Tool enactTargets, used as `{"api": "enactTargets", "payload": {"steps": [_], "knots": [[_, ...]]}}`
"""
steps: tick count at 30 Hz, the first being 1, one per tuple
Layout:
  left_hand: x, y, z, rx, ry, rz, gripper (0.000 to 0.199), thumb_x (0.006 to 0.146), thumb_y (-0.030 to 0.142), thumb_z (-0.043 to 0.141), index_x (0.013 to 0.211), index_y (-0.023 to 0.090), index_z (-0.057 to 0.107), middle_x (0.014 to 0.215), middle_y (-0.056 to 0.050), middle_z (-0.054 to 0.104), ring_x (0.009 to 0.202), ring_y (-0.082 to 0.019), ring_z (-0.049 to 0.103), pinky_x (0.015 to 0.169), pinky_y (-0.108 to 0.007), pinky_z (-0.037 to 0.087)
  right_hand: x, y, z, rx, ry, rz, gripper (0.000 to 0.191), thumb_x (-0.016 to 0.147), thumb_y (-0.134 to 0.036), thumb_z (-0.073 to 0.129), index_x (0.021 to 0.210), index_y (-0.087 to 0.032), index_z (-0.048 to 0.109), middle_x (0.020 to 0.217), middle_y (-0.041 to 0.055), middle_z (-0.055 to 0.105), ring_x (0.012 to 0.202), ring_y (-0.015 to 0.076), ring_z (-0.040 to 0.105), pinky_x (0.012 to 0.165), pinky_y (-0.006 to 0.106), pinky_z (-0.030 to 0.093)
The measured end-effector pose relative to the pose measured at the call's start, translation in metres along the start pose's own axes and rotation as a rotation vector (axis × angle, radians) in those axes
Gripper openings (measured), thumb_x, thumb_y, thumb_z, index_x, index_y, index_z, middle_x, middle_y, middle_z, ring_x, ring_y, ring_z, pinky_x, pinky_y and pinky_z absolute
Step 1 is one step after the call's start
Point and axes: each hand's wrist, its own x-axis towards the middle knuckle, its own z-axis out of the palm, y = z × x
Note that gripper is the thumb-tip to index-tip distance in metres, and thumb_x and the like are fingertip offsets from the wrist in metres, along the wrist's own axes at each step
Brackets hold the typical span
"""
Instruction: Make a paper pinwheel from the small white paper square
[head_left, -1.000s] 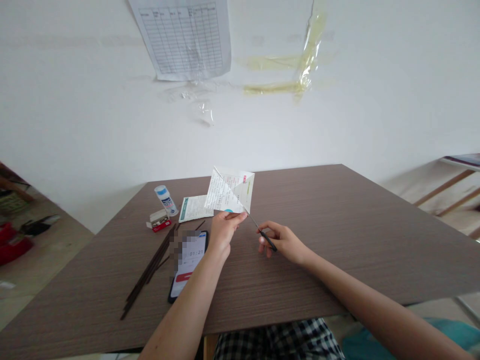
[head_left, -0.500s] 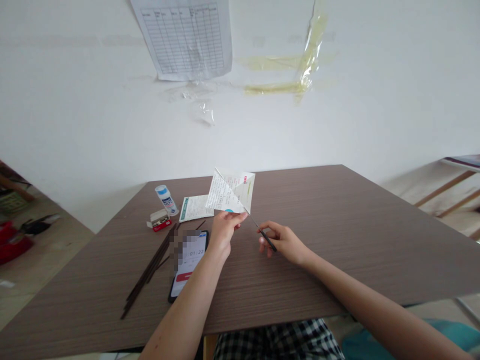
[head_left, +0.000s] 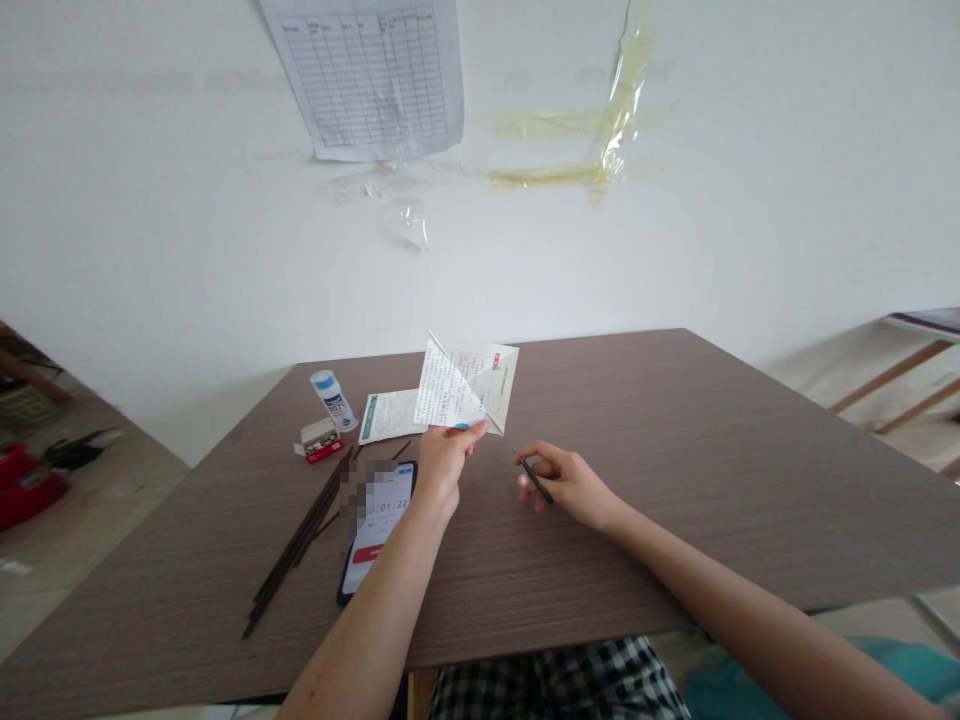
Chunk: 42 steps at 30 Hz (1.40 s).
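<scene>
Our left hand [head_left: 444, 468] pinches the folded printed paper [head_left: 466, 385] up above the bench [head_left: 675, 480], and the paper has swung slightly away from the thin dark-handled tool [head_left: 534, 478] held in our curled right hand [head_left: 566, 487]. Beyond them stand a blue-capped bottle [head_left: 332, 400] and a small red-and-white box [head_left: 319, 440].

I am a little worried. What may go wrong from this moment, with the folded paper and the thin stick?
The thin stick in the right hand passes close to the left hand, so it might poke those fingers. The folded paper is pinched only along its lower edge, so it may slip or crease. The loose dark sticks lie near the phone, and the left forearm might knock them.
</scene>
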Motion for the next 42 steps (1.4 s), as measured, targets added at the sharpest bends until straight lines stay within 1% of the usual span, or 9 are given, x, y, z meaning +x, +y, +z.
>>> {"api": "enactTargets", "payload": {"steps": [2, 7, 13, 20, 24, 31, 37, 42], "knots": [[-0.0009, 0.0, 0.0001, 0.019, -0.01, 0.01, 0.05, 0.053, 0.046, 0.105, 0.055, 0.024, 0.061, 0.054, 0.003, 0.057, 0.06, -0.014, 0.047, 0.063, -0.03, 0.036, 0.0001, 0.0001, -0.0001, 0.007, -0.003, 0.001, 0.046, 0.094, -0.061, 0.089, 0.116, -0.025, 0.072, 0.082, 0.0033, 0.085, 0.062, 0.0204, 0.072, 0.067, 0.036, 0.058], [-0.0018, 0.0, 0.0006, 0.022, -0.004, 0.016, 0.051, 0.053, 0.046, 0.104, 0.055, 0.025, 0.058, 0.054, 0.003, 0.055, 0.059, -0.014, 0.046, 0.064, -0.031, 0.036, 0.0005, 0.0012, 0.0008, 0.023, 0.005, -0.003, 0.045, 0.096, -0.061, 0.089, 0.117, -0.024, 0.072, 0.083, 0.0033, 0.085, 0.062, 0.0202, 0.072, 0.069, 0.036, 0.059], [-0.0025, 0.001, 0.001, 0.02, 0.001, 0.001, 0.05, 0.053, 0.045, 0.103, 0.055, 0.025, 0.057, 0.055, 0.003, 0.055, 0.06, -0.014, 0.046, 0.064, -0.031, 0.036, 0.0004, 0.0016, 0.0002, 0.032, 0.005, -0.006, 0.045, 0.095, -0.061, 0.09, 0.116, -0.025, 0.073, 0.082, 0.003, 0.086, 0.061, 0.0199, 0.072, 0.067, 0.036, 0.058], [-0.0034, 0.0015, 0.0018, 0.032, -0.006, -0.021, 0.051, 0.052, 0.043, 0.105, 0.052, 0.025, 0.057, 0.051, 0.005, 0.051, 0.058, -0.013, 0.043, 0.064, -0.032, 0.037, 0.0005, 0.0007, 0.0006, 0.026, 0.01, 0.001, 0.046, 0.094, -0.06, 0.09, 0.117, -0.025, 0.073, 0.081, 0.0029, 0.085, 0.063, 0.0212, 0.073, 0.067, 0.036, 0.058], [-0.0059, 0.0019, 0.0042, 0.035, -0.043, -0.042, 0.051, 0.052, 0.043, 0.105, 0.052, 0.026, 0.057, 0.051, 0.005, 0.052, 0.058, -0.013, 0.044, 0.063, -0.032, 0.036, -0.0004, -0.0025, 0.001, 0.033, 0.032, -0.003, 0.047, 0.093, -0.061, 0.09, 0.116, -0.025, 0.071, 0.08, 0.0025, 0.085, 0.063, 0.0215, 0.074, 0.069, 0.037, 0.059], [-0.008, 0.0023, 0.0053, 0.025, -0.034, -0.059, 0.046, 0.053, 0.04, 0.105, 0.054, 0.025, 0.062, 0.052, 0.004, 0.054, 0.059, -0.014, 0.047, 0.064, -0.032, 0.038, 0.0014, 0.0005, 0.0013, 0.049, 0.034, -0.001, 0.048, 0.093, -0.063, 0.091, 0.115, -0.025, 0.072, 0.079, 0.0022, 0.085, 0.061, 0.0205, 0.073, 0.066, 0.035, 0.058], [-0.0077, 0.0019, 0.0047, 0.03, -0.038, -0.07, 0.049, 0.051, 0.041, 0.106, 0.052, 0.025, 0.059, 0.052, 0.004, 0.052, 0.061, -0.014, 0.046, 0.065, -0.032, 0.037, 0.0015, -0.0002, 0.0023, 0.055, 0.034, -0.009, 0.049, 0.092, -0.064, 0.092, 0.115, -0.025, 0.072, 0.079, 0.002, 0.085, 0.061, 0.0207, 0.073, 0.068, 0.036, 0.059], [-0.0089, -0.0006, 0.0055, 0.073, -0.068, -0.065, 0.055, 0.049, 0.049, 0.108, 0.052, 0.025, 0.058, 0.05, 0.006, 0.048, 0.058, -0.013, 0.042, 0.064, -0.032, 0.032, 0.0012, -0.0031, 0.0029, 0.065, 0.047, -0.021, 0.047, 0.093, -0.061, 0.091, 0.116, -0.024, 0.072, 0.08, 0.0029, 0.085, 0.062, 0.0219, 0.074, 0.069, 0.037, 0.059]]}}
